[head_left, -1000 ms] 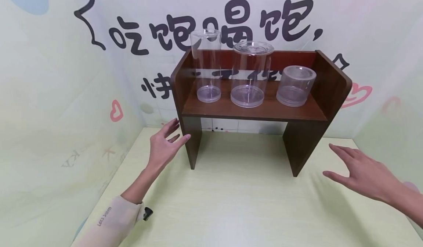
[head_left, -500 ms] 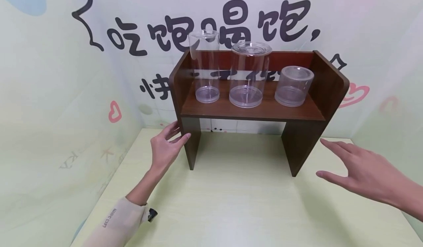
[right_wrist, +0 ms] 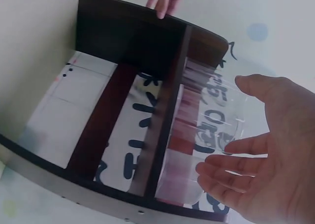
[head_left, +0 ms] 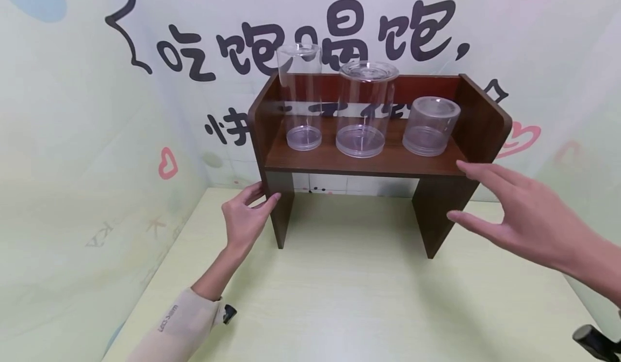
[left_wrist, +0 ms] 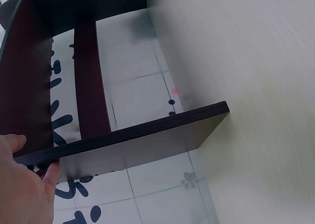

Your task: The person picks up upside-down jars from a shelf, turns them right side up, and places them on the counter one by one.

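A dark brown wooden shelf [head_left: 371,170] carries three clear cylindrical jars on its board. The tall narrow jar [head_left: 303,103] stands left, the wide jar [head_left: 364,109] in the middle and the short jar [head_left: 430,127] right. My left hand [head_left: 245,219] pinches the front edge of the left side panel [left_wrist: 147,133], thumb inside and fingers outside. In front of the shelf's right end, my right hand [head_left: 533,211] is held in the air, thumb and fingers spread apart and holding nothing. The right wrist view shows its fingers [right_wrist: 231,172] in front of the jars, apparently apart from them.
The shelf stands on a pale table [head_left: 349,292]. Behind it hangs a whitish backdrop [head_left: 160,109] with large black characters and pink hearts. Between the shelf's two side panels is an open space under the board.
My left hand has closed in on the left panel and now pinches it. My right hand has moved left and up toward the shelf's right end. The jars have stayed put.
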### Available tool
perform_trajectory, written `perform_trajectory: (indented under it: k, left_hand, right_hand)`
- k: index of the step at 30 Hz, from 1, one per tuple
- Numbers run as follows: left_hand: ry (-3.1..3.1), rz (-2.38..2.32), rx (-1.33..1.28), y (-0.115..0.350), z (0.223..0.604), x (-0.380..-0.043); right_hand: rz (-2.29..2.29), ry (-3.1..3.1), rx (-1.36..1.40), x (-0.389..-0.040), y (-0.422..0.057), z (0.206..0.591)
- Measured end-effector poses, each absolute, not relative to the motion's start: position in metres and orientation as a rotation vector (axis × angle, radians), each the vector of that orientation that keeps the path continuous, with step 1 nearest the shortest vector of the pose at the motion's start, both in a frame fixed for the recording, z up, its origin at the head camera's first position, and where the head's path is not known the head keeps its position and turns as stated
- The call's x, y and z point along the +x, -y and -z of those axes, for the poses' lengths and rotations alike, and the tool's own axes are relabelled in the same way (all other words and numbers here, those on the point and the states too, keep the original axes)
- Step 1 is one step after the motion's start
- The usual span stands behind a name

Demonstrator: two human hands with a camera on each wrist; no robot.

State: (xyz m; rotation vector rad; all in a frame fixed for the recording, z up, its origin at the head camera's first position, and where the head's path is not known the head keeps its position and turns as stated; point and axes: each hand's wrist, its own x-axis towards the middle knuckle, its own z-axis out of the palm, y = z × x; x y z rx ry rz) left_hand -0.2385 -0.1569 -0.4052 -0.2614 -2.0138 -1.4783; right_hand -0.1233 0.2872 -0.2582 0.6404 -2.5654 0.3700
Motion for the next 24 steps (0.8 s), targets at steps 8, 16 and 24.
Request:
perform_trajectory:
  k: [8,16,24]
  left_hand:
    - [1.988,1.377,-0.263,0.151,0.408,-0.241]
    - [1.930,1.305,-0.263,0.148,0.412,-0.245]
    - [1.885,1.266,-0.282,0.147,0.415,-0.247]
  right_hand:
    - [-0.398,2.466,0.604,-0.144,-0.265,0.237]
    - [-0.468,2.432,0.500,-0.173,-0.252,0.224]
    - [-0.487,2.518,0.372,-0.204,-0.243,0.224]
